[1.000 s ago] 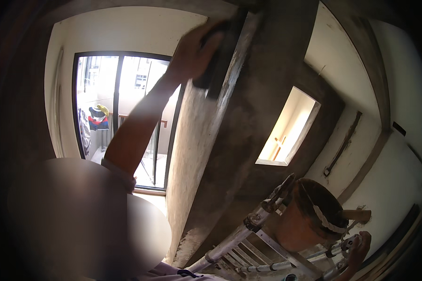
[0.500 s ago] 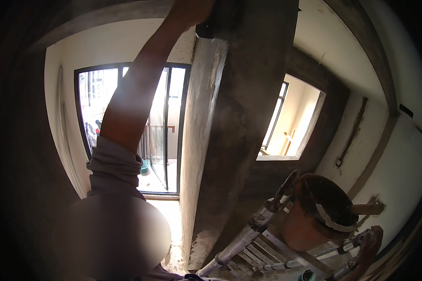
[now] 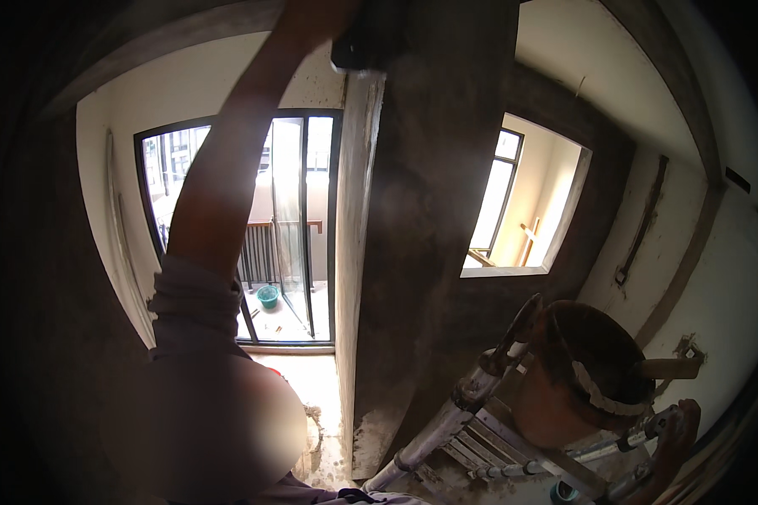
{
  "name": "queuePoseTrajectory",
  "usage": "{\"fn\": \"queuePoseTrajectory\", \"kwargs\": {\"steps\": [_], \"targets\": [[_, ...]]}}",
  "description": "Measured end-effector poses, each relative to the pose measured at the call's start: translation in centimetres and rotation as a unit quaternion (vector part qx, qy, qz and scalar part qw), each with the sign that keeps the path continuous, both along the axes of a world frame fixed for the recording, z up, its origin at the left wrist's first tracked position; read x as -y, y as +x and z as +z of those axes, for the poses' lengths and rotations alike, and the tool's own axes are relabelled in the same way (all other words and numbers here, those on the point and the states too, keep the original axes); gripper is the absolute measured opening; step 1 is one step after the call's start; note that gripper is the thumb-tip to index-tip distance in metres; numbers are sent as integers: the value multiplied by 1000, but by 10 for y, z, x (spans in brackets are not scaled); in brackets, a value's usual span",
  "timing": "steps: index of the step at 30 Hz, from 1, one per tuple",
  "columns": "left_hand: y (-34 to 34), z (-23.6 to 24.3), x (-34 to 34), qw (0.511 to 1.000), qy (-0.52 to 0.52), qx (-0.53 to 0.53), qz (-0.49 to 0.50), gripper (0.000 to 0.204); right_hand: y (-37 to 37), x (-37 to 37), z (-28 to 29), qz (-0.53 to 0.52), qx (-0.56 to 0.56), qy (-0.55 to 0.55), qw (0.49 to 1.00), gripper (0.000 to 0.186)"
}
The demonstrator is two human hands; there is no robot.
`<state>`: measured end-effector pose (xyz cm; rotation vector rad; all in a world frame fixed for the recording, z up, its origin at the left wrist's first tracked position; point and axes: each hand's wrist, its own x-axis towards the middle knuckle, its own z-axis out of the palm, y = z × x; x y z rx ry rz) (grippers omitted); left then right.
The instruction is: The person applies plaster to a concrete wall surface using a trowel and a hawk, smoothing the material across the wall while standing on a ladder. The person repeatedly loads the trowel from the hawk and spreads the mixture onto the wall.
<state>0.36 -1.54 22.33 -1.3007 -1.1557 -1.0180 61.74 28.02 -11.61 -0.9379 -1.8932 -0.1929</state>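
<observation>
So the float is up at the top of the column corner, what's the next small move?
Probably draw the float back down the column edge: the left hand has it at the frame's top, and grey plaster runs on below.

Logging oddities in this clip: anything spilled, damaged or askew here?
Grey mortar droppings lie spilled on the floor at the foot of the wet-plastered column, and the ladder is caked with dried splatter. Nothing else stands out.

left hand [image 3: 316, 17] – cut off by top edge | right hand – unseen
</observation>
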Motion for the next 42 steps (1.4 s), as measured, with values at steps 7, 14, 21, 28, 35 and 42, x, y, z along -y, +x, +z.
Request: {"fn": "queuePoseTrajectory", "kwargs": {"steps": [7, 14, 21, 28, 35, 42], "targets": [[-7, -187, -4, 973, -66, 212, -57, 42, -1, -3, 3, 44, -24, -16, 999, 28], [-21, -202, 16, 984, 52, 164, -42, 37, 2, -17, 4, 2, 25, 2, 1000, 27], [-2, -85, -4, 992, -7, 117, -52, 42, 0, -5, 6, 2, 21, 4, 1000, 27], [7, -232, 2, 932, -180, 313, -14, 41, 8, -5, 0, -5, 28, 11, 1000, 27], [-29, -316, 44, 956, -105, 268, -56, 40, 2, -3, 9, -5, 52, -1, 999, 29], [-1, -93, -6, 991, 18, 86, -98, 41, 7, -8, 2, 7, 23, -12, 1000, 28]]}}
